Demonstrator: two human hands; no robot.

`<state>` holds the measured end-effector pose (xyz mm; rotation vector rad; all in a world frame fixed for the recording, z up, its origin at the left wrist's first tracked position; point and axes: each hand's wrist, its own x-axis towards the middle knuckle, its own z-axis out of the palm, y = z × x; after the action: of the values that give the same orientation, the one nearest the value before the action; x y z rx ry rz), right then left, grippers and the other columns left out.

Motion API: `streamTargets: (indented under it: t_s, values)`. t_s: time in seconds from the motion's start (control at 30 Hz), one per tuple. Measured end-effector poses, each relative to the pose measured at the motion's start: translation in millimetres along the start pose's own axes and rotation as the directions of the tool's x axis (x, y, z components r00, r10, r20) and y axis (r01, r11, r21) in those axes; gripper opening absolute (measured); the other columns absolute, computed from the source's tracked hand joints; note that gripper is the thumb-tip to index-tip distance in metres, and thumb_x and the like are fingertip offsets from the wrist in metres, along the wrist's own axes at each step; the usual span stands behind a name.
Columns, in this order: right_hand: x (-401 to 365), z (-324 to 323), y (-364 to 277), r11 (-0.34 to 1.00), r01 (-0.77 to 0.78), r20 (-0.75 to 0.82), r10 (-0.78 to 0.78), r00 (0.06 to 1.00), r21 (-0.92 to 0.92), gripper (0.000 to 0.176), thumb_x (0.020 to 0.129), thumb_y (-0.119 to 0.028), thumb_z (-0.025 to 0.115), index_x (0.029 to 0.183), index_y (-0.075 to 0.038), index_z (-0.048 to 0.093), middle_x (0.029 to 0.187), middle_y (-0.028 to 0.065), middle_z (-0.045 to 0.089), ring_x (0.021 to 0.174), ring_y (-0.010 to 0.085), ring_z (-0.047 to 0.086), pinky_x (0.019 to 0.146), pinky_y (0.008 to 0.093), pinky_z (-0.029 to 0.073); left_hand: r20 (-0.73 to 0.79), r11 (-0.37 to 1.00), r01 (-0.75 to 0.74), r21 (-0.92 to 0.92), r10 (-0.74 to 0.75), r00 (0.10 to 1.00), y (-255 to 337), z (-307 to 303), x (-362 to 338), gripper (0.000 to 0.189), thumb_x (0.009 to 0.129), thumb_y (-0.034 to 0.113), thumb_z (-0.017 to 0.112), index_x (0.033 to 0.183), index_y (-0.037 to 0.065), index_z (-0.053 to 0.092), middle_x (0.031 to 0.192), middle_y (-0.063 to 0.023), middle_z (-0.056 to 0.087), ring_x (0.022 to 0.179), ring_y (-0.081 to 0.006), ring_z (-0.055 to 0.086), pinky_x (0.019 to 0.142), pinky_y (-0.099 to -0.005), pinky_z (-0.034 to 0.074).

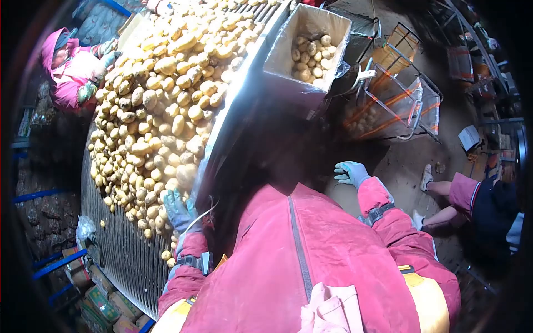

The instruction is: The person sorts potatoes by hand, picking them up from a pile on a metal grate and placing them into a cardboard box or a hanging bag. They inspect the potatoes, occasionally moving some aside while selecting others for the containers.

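My left hand point(179, 212), in a grey-blue glove, rests against the near edge of a large heap of potatoes point(166, 111). Its fingers look stretched out, and I see no potato gripped in them. The heap lies on a slatted, ribbed surface point(125, 250) with a bright metal side rail point(230, 105). Off to the right, my right hand point(351, 173) is in the air beside my body, gloved, fingers apart and holding nothing. Both sleeves are dark pink with straps at the wrists.
A lined box point(307, 55) of potatoes stands against the rail. Beyond it are wire-framed mesh bags point(397, 105) on the floor. Another person point(72, 69) in pink works across the heap. A second person point(472, 200) is at the right. Stacked packages point(111, 302) lie lower left.
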<state>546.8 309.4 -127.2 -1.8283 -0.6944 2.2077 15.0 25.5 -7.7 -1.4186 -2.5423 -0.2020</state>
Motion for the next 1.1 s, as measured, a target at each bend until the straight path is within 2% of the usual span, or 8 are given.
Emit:
streamTargets:
  t_s: [0.1,0.2,0.33,0.47,0.6,0.7,0.73,1.1]
  values:
    - [1,14,-5,0.997,-0.03,-0.021,0.028,0.999,-0.071,0.036,0.1,-0.025,0.06,0.13,-0.004,0.06,0.128,0.0198,0.066,0.105,0.0377,0.07,0.091,0.0488,0.057,-0.01,1.0,-0.011,0.012,0.011,1.0,-3,4,-1,0.055,0.097,0.03,0.056,0.146,0.004,0.052,0.151,-0.0219,0.047,0.144,-0.0417,0.039,0.12,-0.053,0.03]
    - [-6,25,-8,0.992,-0.051,-0.015,0.049,0.999,-0.119,0.031,0.102,-0.028,0.057,0.123,-0.009,0.066,0.12,0.0131,0.071,0.096,0.0292,0.073,0.081,0.0393,0.059,-0.043,1.0,-0.024,-0.008,0.024,0.999,-3,6,-2,0.054,0.097,0.03,0.058,0.143,0.003,0.053,0.15,-0.0241,0.047,0.142,-0.0439,0.041,0.119,-0.054,0.031]
    - [1,26,-2,0.988,-0.046,0.035,0.052,0.998,-0.147,0.031,0.102,-0.028,0.056,0.124,-0.009,0.066,0.121,0.0126,0.071,0.096,0.0287,0.073,0.08,0.0378,0.059,-0.06,0.998,-0.063,-0.008,0.062,0.996,-4,5,0,0.055,0.095,0.025,0.06,0.145,0.003,0.05,0.15,-0.0227,0.047,0.141,-0.0431,0.041,0.119,-0.0542,0.031]
    - [7,30,3,0.985,-0.085,0.019,0.089,0.996,-0.15,0.031,0.102,-0.028,0.056,0.124,-0.008,0.066,0.122,0.013,0.07,0.098,0.029,0.073,0.082,0.0386,0.059,-0.072,0.998,-0.067,-0.017,0.066,0.995,-2,4,6,0.064,0.098,0.046,0.049,0.138,-0.003,0.056,0.14,-0.0299,0.053,0.133,-0.0484,0.046,0.115,-0.0565,0.034]
    - [22,39,14,0.983,-0.117,0.048,0.125,0.991,-0.139,0.032,0.102,-0.027,0.056,0.125,-0.007,0.066,0.122,0.0138,0.069,0.098,0.0296,0.073,0.083,0.0396,0.06,-0.004,0.999,-0.045,0.001,0.045,0.999,2,0,3,0.057,0.095,0.02,0.06,0.148,0.003,0.048,0.153,-0.0219,0.044,0.144,-0.041,0.038,0.121,-0.0527,0.027]
    - [35,46,24,0.982,-0.144,0.086,0.155,0.984,-0.118,0.032,0.102,-0.027,0.057,0.126,-0.007,0.065,0.123,0.0147,0.069,0.099,0.0305,0.073,0.084,0.0398,0.06,0.035,0.999,-0.004,0.033,0.002,0.999,5,-1,5,0.057,0.095,0.02,0.06,0.148,0.003,0.048,0.154,-0.0218,0.043,0.145,-0.0407,0.037,0.121,-0.0526,0.026]
    - [38,48,27,0.981,-0.154,0.099,0.166,0.981,-0.114,0.032,0.102,-0.026,0.057,0.126,-0.007,0.065,0.123,0.015,0.069,0.099,0.0309,0.073,0.084,0.0398,0.06,-0.033,0.999,-0.021,0.025,0.022,0.999,5,0,9,0.063,0.097,0.044,0.048,0.137,-0.004,0.056,0.14,-0.0303,0.053,0.132,-0.0494,0.047,0.114,-0.0565,0.035]
    - [104,55,63,0.983,-0.17,0.141,0.178,0.974,-0.066,0.035,0.104,-0.024,0.054,0.13,-0.003,0.062,0.125,0.0185,0.067,0.1,0.0344,0.072,0.087,0.042,0.061,-0.043,0.998,-0.048,0.029,0.049,0.998,2,6,6,0.059,0.099,0.038,0.049,0.135,-0.008,0.056,0.143,-0.0285,0.053,0.136,-0.0461,0.046,0.118,-0.0546,0.032]
